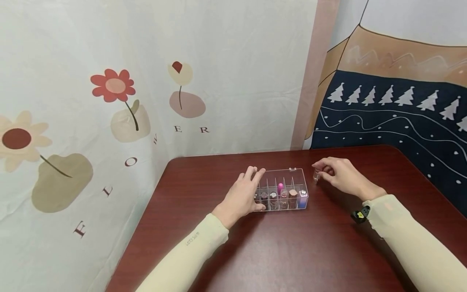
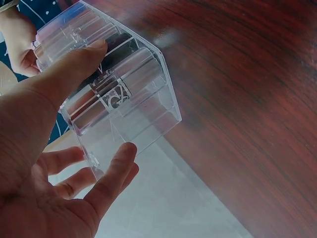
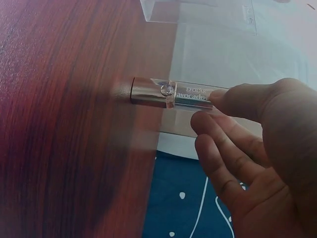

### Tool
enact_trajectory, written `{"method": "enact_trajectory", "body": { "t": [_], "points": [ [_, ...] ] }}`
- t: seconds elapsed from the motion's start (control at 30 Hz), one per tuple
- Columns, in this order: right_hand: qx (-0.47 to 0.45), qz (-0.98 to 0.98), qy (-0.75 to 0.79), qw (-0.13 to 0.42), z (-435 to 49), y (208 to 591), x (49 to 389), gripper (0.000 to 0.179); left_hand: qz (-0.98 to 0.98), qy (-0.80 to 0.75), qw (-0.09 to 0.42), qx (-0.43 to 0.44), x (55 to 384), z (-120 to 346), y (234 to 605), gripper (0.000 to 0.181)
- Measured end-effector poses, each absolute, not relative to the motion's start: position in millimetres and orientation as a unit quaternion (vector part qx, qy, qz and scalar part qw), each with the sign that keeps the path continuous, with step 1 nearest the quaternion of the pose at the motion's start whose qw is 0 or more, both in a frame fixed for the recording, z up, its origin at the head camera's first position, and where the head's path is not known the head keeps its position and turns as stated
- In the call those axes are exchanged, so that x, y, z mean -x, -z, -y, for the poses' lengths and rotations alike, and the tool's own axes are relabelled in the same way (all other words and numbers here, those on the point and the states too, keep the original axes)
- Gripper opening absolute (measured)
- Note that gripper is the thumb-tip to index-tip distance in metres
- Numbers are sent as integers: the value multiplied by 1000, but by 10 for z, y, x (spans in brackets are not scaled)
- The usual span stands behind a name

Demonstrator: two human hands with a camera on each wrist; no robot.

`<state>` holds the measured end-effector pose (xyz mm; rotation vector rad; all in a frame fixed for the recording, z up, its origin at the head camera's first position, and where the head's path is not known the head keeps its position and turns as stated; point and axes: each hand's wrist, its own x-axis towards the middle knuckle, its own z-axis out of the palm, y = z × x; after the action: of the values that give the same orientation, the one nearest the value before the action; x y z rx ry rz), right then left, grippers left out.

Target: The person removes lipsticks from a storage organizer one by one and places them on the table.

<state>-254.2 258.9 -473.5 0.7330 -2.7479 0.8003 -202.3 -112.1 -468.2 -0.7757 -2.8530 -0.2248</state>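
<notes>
While the lipstick tube [image 3: 171, 94] is pinched at its clear, lettered end by the right hand [image 1: 341, 174], its metallic-looking end is left uncovered, pointing down toward the table [image 1: 310, 251]. Grip: thumb and finger together on the tube; whether its lower end touches the tabletop cannot be told. Position: right of centre in the head view, near the clear organizer box [image 1: 296, 177] but apart from it. Handling, judged by appearance: light, stiff, probably slippery; the clear part might be cracked if dropped. Hold is best taken high on the barrel, with light pressure.

The left end of the box is spanned by the left hand [image 1: 240, 192], thumb at the front, fingers toward the rear; firmness of this hold cannot be read. Thin, rigid plastic is suspected, best steadied low by its walls. Inside, a row of cosmetics [image 1: 273, 198] is seen, including a bright pink item [image 1: 280, 187] near the middle and a purple-and-blue item [image 1: 303, 200] at the right end. Farther out, flower-printed cloth [image 1: 237, 61] is noted at upper left, navy tree-printed cloth [image 1: 386, 129] at upper right.
</notes>
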Motion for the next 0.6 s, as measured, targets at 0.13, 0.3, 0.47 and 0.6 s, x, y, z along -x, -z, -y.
{"method": "enact_trajectory", "body": {
  "t": [0.13,0.3,0.47,0.6],
  "points": [
    [-251,928,-263,86,-2596,4726,2534,40,958,76,90,261,2025,1124,4677,125],
    [-249,931,-252,89,-2591,4693,2490,47,957,74,92,264,2015,1126,4672,125],
    [-235,933,-256,92,-2522,4621,2439,50,958,77,88,262,2003,1127,4674,125],
    [-240,930,-257,108,-2429,4573,2410,50,959,81,81,258,1994,1129,4679,125]
  ]
}}
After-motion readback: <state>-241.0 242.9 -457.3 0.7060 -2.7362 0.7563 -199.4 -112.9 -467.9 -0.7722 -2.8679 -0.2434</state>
